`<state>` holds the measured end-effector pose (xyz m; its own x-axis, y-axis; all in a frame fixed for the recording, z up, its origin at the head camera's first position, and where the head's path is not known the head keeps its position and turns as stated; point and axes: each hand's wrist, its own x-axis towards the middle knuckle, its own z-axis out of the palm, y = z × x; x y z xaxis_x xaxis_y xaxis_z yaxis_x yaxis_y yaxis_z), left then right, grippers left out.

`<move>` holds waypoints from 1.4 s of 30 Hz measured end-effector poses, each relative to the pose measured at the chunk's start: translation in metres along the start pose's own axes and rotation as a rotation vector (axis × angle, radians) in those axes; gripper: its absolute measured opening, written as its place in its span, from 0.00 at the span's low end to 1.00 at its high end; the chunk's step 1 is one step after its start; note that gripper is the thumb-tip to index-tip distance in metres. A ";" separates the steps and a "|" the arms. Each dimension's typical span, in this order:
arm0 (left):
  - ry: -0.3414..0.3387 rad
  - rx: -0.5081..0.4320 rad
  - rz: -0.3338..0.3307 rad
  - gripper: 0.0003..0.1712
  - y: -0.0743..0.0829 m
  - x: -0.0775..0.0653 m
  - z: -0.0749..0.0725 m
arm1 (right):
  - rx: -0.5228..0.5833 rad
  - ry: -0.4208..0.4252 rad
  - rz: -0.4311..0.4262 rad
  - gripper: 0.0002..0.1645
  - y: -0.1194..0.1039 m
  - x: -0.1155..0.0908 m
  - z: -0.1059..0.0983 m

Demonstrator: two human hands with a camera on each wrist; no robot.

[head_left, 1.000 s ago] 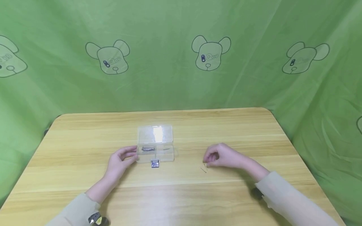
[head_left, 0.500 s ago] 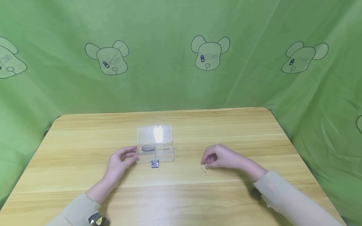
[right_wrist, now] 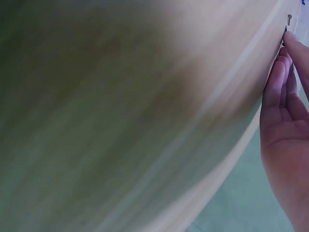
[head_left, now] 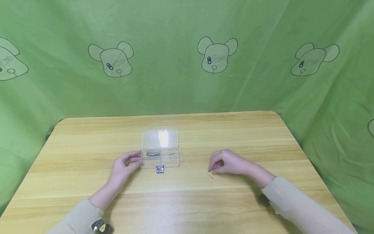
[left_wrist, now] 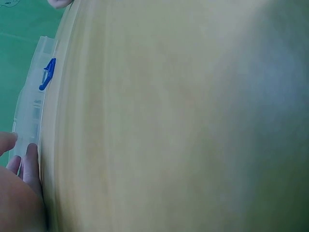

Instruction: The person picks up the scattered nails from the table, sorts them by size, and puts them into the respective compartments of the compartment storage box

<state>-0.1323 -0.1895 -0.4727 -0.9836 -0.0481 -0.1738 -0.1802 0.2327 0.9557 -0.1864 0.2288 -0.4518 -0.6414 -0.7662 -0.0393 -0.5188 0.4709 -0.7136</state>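
Note:
My left hand (head_left: 125, 167) grips the left end of a clear plastic box (head_left: 170, 163), thumb at its near corner and fingers along the side. The box's lid (head_left: 152, 138) stands open at the back, and a blue latch (head_left: 160, 169) sits at the front. Several thin dark metal pieces (head_left: 153, 154) lie in the back left compartment, with another small piece (head_left: 171, 154) in the back right one. To the right, my right hand (head_left: 226, 162) pinches a small screw (right_wrist: 284, 37) between thumb and fingers, close over the table. Another small screw (right_wrist: 289, 19) lies just beyond the fingertips.
The wooden table (head_left: 187, 201) has rounded far corners. A green curtain (head_left: 166, 84) with printed mouse heads hangs behind it and along both sides. The box stands left of the table's middle.
My right hand has shifted slightly left, and its fingertips have closed around one of the two small screws. My left hand and the box stay in place.

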 end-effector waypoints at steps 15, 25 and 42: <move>0.000 -0.011 -0.001 0.28 0.001 -0.002 0.000 | -0.137 -0.025 -0.020 0.02 -0.006 0.002 0.001; 0.003 -0.015 0.004 0.28 0.002 -0.002 0.000 | -0.176 0.003 0.016 0.06 -0.010 0.001 0.004; -0.003 0.003 -0.009 0.29 -0.001 0.000 0.000 | -0.159 0.048 0.084 0.04 -0.010 0.016 0.000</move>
<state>-0.1318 -0.1897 -0.4734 -0.9820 -0.0475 -0.1827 -0.1888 0.2353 0.9534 -0.1914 0.2121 -0.4456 -0.7109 -0.7009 -0.0579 -0.5425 0.5989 -0.5891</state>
